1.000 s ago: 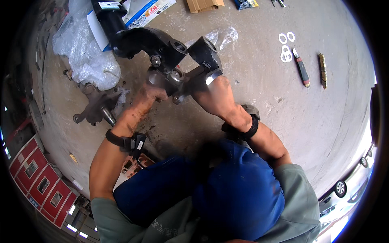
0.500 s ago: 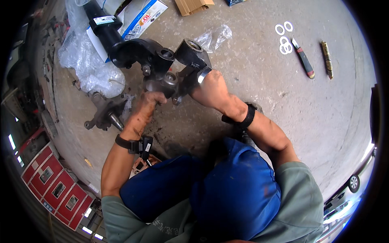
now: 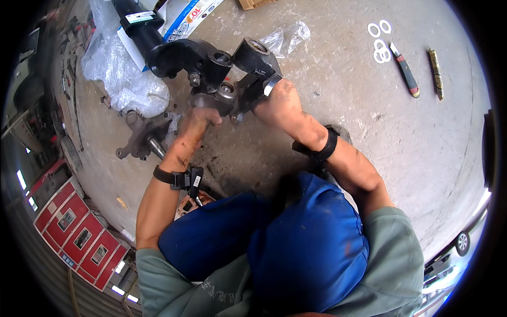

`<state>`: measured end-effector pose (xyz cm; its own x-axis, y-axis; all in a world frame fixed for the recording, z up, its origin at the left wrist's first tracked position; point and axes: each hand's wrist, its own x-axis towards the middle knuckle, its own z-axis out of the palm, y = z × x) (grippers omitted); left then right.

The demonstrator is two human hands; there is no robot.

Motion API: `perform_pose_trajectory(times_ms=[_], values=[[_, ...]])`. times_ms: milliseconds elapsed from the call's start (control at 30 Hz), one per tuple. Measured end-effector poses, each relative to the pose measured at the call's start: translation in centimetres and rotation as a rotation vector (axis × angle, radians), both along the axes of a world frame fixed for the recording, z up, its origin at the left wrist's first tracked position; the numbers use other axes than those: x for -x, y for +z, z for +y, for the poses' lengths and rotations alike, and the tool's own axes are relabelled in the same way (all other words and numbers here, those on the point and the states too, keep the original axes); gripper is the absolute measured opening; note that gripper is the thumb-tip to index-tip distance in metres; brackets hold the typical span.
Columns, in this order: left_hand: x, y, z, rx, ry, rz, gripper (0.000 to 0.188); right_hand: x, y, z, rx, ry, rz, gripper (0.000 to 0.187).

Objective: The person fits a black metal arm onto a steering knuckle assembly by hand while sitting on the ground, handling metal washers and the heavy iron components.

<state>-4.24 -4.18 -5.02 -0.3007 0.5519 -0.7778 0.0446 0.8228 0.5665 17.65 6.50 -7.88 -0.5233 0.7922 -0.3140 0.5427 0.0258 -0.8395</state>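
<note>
**Knuckle [image 3: 257,61] in right hand [image 3: 282,103], beside axle [image 3: 182,55]**

The right hand closes around the knuckle's lower end, by a bright ring. Left hand [image 3: 198,119] has its fingers curled against the underside of the axle's lower eye; how firmly it grips, I cannot tell. The knuckle is just right of the axle's end; whether they touch is unclear. On the floor [image 3: 338,68], toward its left edge, lie bubble wrap [image 3: 124,84] and a rusty part [image 3: 138,136]. Toward its right edge lie white washers [image 3: 379,49], a knife [image 3: 406,75] and a rod [image 3: 436,75].
</note>
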Motion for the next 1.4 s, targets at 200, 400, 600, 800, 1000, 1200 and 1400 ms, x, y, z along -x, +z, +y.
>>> perform_pose_trajectory(times_ms=[200,400,600,800,1000,1200,1400], values=[[0.6,0.1,0.0,-0.061,-0.038,-0.074,0.010,-0.9,1.9,-1.4,0.017,0.008,0.016,0.021],[-1.3,3.0,1.4,-0.092,-0.030,-0.130,0.015,-2.3,5.4,-1.8,0.101,0.072,-0.043,0.028],[-0.2,1.5,0.6,-0.090,-0.036,-0.110,0.017,-1.7,4.3,-1.1,0.122,0.036,-0.019,0.028],[-0.6,0.7,1.2,-0.075,-0.005,-0.156,0.013,-1.7,2.8,-1.1,0.043,0.001,0.034,0.027],[-0.3,1.3,1.0,-0.083,-0.095,-0.133,0.018,-1.4,4.0,-1.4,0.042,0.024,-0.051,0.028],[0.5,1.0,1.5,-0.073,-0.139,-0.223,0.017,-1.6,4.9,-1.7,0.103,-0.006,-0.068,0.028],[0.0,1.5,2.0,0.006,-0.057,-0.259,0.014,-1.7,5.3,-1.2,0.222,0.015,-0.067,0.032]])
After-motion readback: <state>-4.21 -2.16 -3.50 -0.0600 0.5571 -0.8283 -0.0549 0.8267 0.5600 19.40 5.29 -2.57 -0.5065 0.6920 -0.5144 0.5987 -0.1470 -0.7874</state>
